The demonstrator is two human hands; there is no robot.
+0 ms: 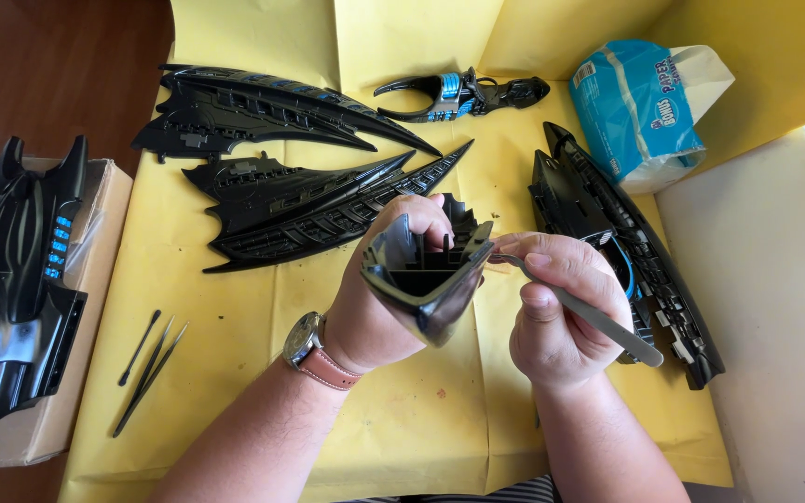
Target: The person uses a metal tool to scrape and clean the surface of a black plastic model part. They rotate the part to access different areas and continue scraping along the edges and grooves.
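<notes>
My left hand (386, 307) gripped a dark plastic model part (429, 270) above the yellow paper (235, 317), open side facing me. My right hand (556, 312) was closed around grey tweezers (589, 317), their tips at the part's right edge; whether they pinched anything I could not tell. On the paper beyond the part lay two long black wing pieces (272, 121), with a black-and-blue claw piece (463, 96) further back. A black hull section (626, 251) lay right of my hands, and thin black tools (151, 363) left.
</notes>
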